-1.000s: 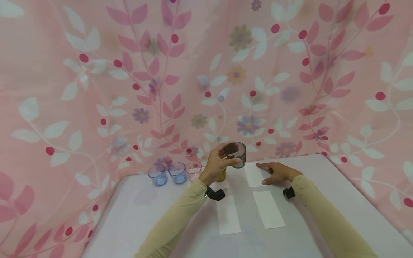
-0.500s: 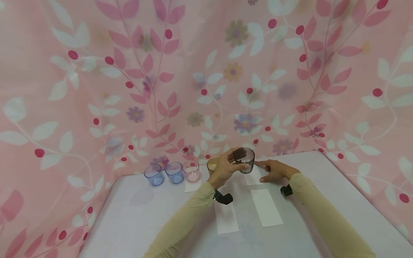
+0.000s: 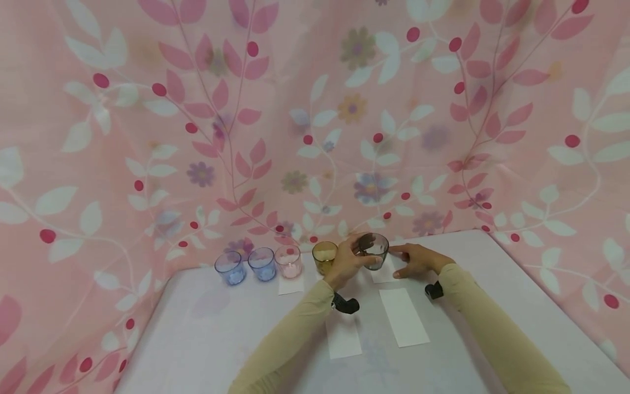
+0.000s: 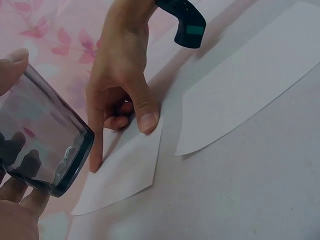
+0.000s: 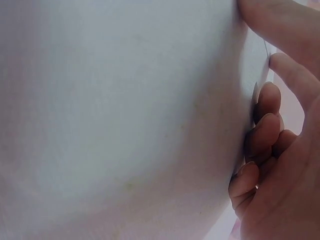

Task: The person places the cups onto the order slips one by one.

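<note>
A smoky grey glass tumbler (image 3: 376, 257) is held by my left hand (image 3: 345, 267), thumb on one side and fingers on the other. It hangs tilted over the far white paper card (image 3: 384, 275). In the left wrist view the tumbler (image 4: 47, 135) shows its thick base, raised above the card (image 4: 122, 172). My right hand (image 3: 419, 259) presses on that card with a straight index finger and the thumb, spread apart; its other fingers curl under. An amber glass (image 3: 325, 256) stands just left of my left hand, partly covered by it.
Left of the amber glass stand a pink glass (image 3: 288, 262) and two blue glasses, one blue glass (image 3: 262, 265) beside the other (image 3: 230, 269). Nearer lie two white cards, one on the right (image 3: 404, 318) and one on the left (image 3: 343, 336). A floral curtain (image 3: 295, 137) hangs behind the table.
My left hand has carried the grey tumbler rightward and lower, towards the far card, uncovering the amber glass. The right hand stays on the card; the head view has shifted slightly.
</note>
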Motion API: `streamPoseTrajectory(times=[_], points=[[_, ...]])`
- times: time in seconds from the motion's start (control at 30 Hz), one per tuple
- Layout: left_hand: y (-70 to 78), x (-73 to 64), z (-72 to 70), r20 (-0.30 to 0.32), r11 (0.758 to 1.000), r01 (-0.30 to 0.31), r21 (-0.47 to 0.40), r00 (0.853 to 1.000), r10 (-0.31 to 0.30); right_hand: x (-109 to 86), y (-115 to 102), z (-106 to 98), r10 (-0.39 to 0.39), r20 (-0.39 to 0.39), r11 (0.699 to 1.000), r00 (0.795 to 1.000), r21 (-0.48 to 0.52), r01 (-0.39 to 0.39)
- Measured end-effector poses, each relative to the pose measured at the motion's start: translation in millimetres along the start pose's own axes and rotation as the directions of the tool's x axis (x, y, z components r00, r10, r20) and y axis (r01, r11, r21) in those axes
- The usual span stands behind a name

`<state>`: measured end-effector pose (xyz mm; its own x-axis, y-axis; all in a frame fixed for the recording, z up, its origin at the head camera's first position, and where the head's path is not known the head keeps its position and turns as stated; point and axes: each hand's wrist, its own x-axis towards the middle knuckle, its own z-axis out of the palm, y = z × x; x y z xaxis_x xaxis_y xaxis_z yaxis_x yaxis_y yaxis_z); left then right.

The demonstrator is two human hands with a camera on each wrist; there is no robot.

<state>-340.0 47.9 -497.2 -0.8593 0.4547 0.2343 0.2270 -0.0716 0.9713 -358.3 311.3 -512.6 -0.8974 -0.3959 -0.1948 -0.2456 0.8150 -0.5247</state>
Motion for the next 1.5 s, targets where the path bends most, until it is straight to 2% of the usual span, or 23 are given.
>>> streamPoseTrajectory(times=[0.33, 0.6, 0.77, 1.07, 1.33, 1.5], points=[[-15.9, 10.6, 9.7, 0.029, 0.999, 0.034, -0.032, 0.999, -0.034, 1.4, 2.7, -1.9, -0.014, -0.018, 1.000, 1.000, -0.017, 0.014], [-24.1, 16.7, 13.2, 0.033, 0.996, 0.087, -0.008, 0.996, -0.087, 1.5, 0.4, -0.6, -0.014, -0.029, 1.000, 0.999, 0.015, 0.015], [-30.6, 19.4, 13.3, 0.024, 0.997, 0.079, 0.008, 0.997, -0.080, 1.4, -1.1, -0.9, -0.018, -0.026, 1.000, 0.999, 0.003, 0.018], [-40.8, 21.1, 14.5, 0.016, 0.995, 0.092, -0.031, 0.996, -0.092, 1.0, -2.9, -1.8, -0.012, -0.014, 1.000, 1.000, 0.012, 0.013], [-43.4, 24.0, 15.1, 0.027, 0.997, 0.066, 0.031, 0.997, -0.067, -0.9, -4.1, -0.2, -0.004, -0.010, 1.000, 1.000, 0.015, 0.004], [-46.3, 26.4, 17.2, 0.029, 0.996, 0.091, 0.019, 0.995, -0.092, -2.8, -3.3, 0.7, 0.014, -0.008, 1.000, 1.000, 0.020, -0.013]])
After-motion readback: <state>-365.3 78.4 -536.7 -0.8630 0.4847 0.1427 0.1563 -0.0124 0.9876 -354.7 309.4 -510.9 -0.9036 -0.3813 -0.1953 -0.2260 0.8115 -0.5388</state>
